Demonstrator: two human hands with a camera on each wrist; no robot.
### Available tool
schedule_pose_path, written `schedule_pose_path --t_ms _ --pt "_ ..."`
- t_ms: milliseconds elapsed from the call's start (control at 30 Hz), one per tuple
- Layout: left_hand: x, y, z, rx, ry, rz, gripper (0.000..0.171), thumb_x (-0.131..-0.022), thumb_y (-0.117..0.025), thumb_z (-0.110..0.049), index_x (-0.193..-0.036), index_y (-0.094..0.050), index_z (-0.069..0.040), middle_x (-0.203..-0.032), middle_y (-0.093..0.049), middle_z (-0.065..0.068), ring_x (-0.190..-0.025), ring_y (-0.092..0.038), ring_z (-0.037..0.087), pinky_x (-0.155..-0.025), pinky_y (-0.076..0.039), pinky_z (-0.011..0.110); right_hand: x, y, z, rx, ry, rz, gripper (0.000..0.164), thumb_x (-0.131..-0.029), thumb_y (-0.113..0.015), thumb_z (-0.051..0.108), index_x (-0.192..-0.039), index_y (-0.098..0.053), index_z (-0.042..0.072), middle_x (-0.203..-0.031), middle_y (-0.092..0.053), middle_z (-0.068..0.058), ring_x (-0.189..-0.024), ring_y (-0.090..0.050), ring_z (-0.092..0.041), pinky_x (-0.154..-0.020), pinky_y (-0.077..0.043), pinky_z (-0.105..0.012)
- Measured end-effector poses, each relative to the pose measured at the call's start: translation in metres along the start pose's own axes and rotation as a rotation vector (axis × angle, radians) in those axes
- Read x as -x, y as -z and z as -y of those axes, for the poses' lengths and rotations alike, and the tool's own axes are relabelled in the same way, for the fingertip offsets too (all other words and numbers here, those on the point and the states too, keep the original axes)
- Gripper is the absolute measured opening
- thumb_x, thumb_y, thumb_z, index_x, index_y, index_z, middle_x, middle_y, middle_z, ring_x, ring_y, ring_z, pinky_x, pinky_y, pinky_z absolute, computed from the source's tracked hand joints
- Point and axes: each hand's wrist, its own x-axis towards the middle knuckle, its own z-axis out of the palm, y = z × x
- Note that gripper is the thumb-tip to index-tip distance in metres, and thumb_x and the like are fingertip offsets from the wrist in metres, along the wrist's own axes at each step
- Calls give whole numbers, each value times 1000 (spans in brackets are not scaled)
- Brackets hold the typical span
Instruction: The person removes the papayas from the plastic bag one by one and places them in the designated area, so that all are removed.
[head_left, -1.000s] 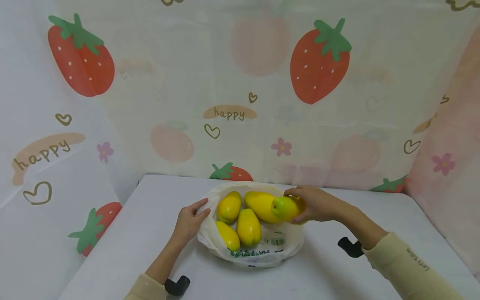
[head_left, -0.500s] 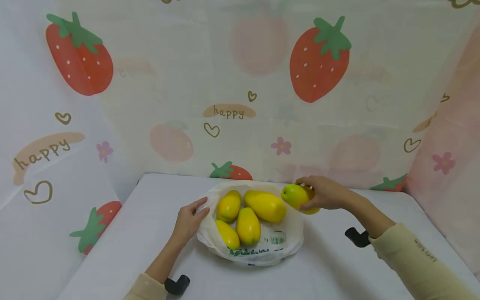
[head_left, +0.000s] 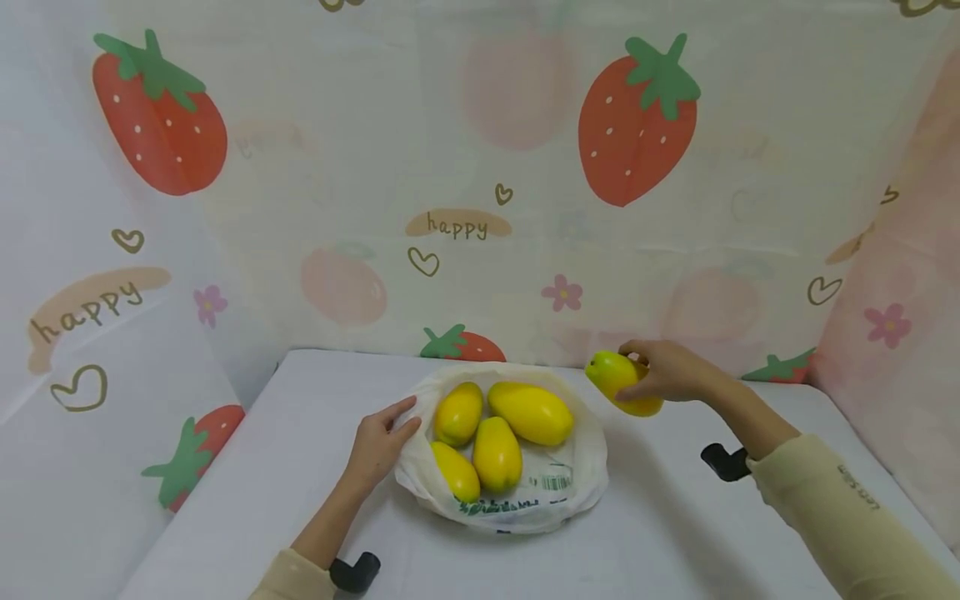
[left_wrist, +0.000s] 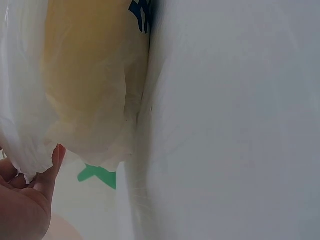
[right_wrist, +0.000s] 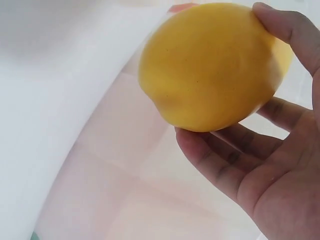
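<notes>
My right hand (head_left: 675,372) grips a yellow papaya (head_left: 613,377) with a green end, up off the table and to the right of a white plastic bag (head_left: 592,467). In the right wrist view, thumb and fingers curl round the papaya (right_wrist: 210,70) from opposite sides. Several more yellow papayas (head_left: 498,455) lie in the wide-mouthed bag, in the head view. At the bag's left rim, my left hand (head_left: 373,448) pinches the plastic; in the left wrist view, the bag's edge (left_wrist: 35,165) sits between thumb and fingers.
The bag stands on a white-covered table (head_left: 637,550). Behind it rises a curtain (head_left: 525,167) printed with strawberries and hearts, and similar sheets flank both sides. Black wrist mounts (head_left: 356,573) sit at both wrists.
My right hand has carried the papaya out from over the bag, to the right and slightly away. The left hand stays at the bag's rim, and the other papayas have not moved.
</notes>
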Motion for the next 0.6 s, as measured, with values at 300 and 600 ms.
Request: schedule_pose_path --t_ms 300,600 --pt "-1 -1 2 6 -9 -3 43 -96 -61 -18 -136 -55 -3 -143 -54 16 -140 -43 33 -114 -36 45 -7 5 -9 -2 -104 5 68 -79 -77 37 -127 -53 -4 -103 -66 -20 -80 -63 -22 -77 -61 -39" --pt "-1 -2 1 30 0 -10 43 -95 -61 -18 -135 -56 -3 -143 -54 15 -140 -42 32 -115 -36 44 -13 4 -21 -15 -166 7 70 -79 -77 38 -126 -52 -7 -104 -65 -22 -79 -63 -24 -74 -61 -38"
